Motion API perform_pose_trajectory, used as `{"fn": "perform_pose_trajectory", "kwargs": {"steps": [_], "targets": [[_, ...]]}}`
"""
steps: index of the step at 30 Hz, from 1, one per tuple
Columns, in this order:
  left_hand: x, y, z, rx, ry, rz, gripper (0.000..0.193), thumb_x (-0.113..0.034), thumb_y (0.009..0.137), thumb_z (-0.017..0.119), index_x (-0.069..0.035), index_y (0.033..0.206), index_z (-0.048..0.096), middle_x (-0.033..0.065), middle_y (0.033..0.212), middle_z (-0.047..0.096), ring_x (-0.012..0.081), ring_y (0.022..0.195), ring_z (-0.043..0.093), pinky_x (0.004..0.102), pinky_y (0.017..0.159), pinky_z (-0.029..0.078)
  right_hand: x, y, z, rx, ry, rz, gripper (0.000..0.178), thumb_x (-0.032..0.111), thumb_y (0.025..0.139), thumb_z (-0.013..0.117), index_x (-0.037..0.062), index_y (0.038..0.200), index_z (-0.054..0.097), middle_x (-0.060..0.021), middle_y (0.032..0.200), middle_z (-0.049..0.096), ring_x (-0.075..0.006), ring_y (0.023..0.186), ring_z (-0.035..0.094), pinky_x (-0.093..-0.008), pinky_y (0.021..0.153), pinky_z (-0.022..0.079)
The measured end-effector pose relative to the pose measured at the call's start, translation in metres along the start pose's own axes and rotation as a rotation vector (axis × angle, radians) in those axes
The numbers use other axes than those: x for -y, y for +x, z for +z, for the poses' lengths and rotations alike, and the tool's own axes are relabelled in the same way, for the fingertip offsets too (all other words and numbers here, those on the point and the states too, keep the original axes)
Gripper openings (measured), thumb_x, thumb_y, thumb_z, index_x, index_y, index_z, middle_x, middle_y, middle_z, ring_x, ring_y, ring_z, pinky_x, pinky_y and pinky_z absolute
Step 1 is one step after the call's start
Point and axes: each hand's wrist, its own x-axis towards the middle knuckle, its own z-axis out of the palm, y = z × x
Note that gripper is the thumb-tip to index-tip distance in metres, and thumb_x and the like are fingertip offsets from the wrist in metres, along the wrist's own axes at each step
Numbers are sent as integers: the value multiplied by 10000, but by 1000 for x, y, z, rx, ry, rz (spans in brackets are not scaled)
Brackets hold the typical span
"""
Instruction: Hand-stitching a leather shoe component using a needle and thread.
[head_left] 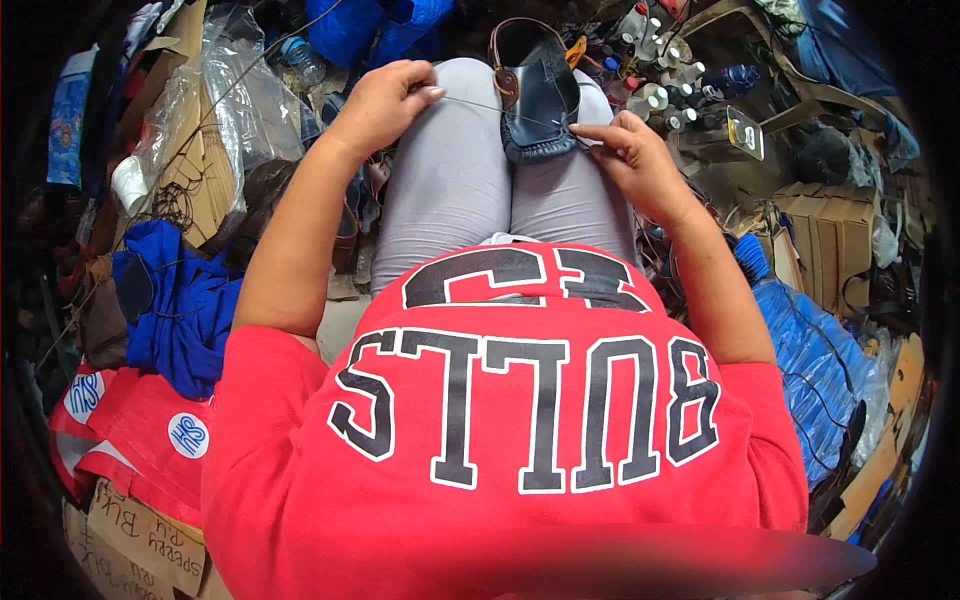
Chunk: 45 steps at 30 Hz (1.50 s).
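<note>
A dark leather moccasin-type shoe (545,95) with a brown collar and a gathered toe seam rests across my grey-trousered knees, toe toward me. A thin dark thread (480,104) stretches from my left hand over the shoe toward my right hand. My left hand (395,100), raised above the left knee, is closed, fingertips pinching the thread. My right hand (630,155) is closed at the right side of the toe, thumb and forefinger pinched by the seam where the thread runs. Whether a needle is also between those fingers is too small to tell.
Several small bottles (650,95) crowd the floor at far right, near a clear plastic container (725,140). Cardboard and clear plastic sheeting (250,110) lie at far left. A blue cloth (175,310) lies left of me, and a blue plastic bag (810,360) lies at right.
</note>
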Motion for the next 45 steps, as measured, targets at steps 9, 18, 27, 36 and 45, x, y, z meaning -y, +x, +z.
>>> {"fn": "perform_pose_trajectory", "kwargs": {"steps": [9, 18, 27, 36, 45], "targets": [[-31, -16, 10, -126, -102, 121, 387, 139, 779, 485, -93, 1032, 665, 81, 962, 518, 151, 745, 554, 277, 728, 481, 5, -16, 11, -158, -463, -208, 437, -51, 758, 593, 167, 1131, 654, -89, 811, 541, -260, 763, 559, -338, 688, 463], [-57, -2, 55, -311, 136, 480, 196, -58, 724, 702, -151, 896, 726, 48, 705, 551, 212, 716, 543, 335, 620, 417, -22, 6, -7, 36, 76, -12, 496, -125, 732, 498, 162, 1091, 685, -46, 815, 504, -156, 784, 507, -256, 764, 413], [-52, 7, 64, -166, 7, 394, 180, -95, 728, 715, -209, 865, 742, 28, 686, 522, 209, 699, 519, 361, 634, 377, -37, 32, -20, 242, 131, 3, 474, -118, 730, 463, 153, 1031, 711, -37, 819, 485, -160, 812, 498, -266, 780, 415], [-53, 8, 64, -125, 16, 355, 180, -123, 745, 706, -241, 877, 740, 6, 713, 529, 205, 759, 518, 364, 691, 338, -34, 35, -24, 280, 123, 18, 481, -124, 723, 463, 148, 1031, 714, -31, 830, 476, -145, 808, 490, -249, 771, 406], [-52, 17, 68, -68, 38, 362, 164, -128, 736, 702, -238, 852, 738, 1, 713, 529, 201, 799, 530, 359, 736, 361, -42, 38, -21, 304, 239, 45, 510, -118, 682, 456, 130, 1045, 714, -13, 795, 462, -132, 792, 471, -227, 767, 389]]}}
